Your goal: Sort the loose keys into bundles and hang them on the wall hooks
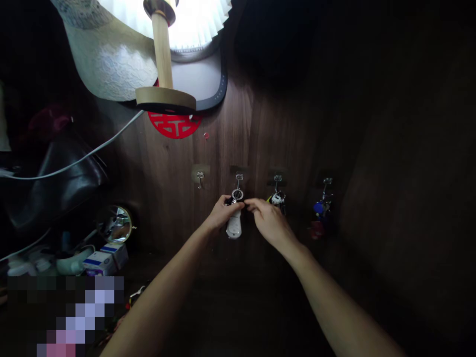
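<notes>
A key ring (237,194) hangs at a silver wall hook (238,179), with a pale, rounded, elongated fob (234,227) below it. My left hand (220,214) is closed around the top of this keychain, thumb across its front. Just to the right is my right hand (268,219), its fingers bent and reaching towards the left thumb. I see nothing in them; the right thumb is hidden. Behind the right hand, a bunch of keys (277,199) hangs from another hook (277,181). Farther right, a hook (327,183) carries keys with a blue tag (319,207).
A bare hook (200,179) is on the wood panel at left. Above it, a lit lamp (163,54) stands before caps (111,64) and a red paper cutout (176,125). A white cable (85,154), black bag (59,173), round mirror (118,224) and small boxes (100,262) occupy the left.
</notes>
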A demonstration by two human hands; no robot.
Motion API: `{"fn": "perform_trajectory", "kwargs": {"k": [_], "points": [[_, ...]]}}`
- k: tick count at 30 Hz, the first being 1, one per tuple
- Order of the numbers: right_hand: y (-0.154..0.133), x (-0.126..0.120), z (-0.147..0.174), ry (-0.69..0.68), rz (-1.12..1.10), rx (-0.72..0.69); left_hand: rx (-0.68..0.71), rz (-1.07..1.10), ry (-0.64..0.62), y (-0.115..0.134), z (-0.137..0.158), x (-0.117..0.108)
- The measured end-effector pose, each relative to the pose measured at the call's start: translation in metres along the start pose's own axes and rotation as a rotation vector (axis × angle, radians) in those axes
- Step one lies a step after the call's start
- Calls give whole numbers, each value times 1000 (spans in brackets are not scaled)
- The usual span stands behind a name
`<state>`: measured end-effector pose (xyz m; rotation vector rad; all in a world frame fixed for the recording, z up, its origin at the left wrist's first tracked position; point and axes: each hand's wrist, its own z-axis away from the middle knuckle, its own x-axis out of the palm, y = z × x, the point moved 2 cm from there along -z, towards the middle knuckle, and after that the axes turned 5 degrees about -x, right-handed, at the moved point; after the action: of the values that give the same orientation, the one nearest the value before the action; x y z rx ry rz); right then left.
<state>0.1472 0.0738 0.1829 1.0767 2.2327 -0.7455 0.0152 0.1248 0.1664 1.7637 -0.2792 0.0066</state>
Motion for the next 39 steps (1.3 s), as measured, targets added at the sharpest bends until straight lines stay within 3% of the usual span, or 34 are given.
{"fn": "perform_trajectory", "kwargs": {"k": [3, 7, 12, 19, 24, 30, 33, 39], "points": [[-6, -18, -22, 9, 272, -51, -2, 42, 7, 0, 0, 1], [-6, -20, -37, -48, 478, -102, -75, 110, -31, 3, 2, 4], [2, -16, -37, -61, 486, -135, -225, 354, -119, 13, 8, 8], [-1, -16, -41, -51, 485, -125, -219, 414, -65, 26, 15, 0], [-5, -17, -41, -109, 495, -78, -352, 508, -120, 26, 12, 11], [-8, -21, -39, -188, 505, -22, -184, 399, -147, 36, 27, 11], [-6, -21, -38, -186, 495, -13, -203, 291, -121, 18, 47, -5], [-4, -20, -35, -194, 483, -15, -457, -14, 0, -80, 107, -62]]}}
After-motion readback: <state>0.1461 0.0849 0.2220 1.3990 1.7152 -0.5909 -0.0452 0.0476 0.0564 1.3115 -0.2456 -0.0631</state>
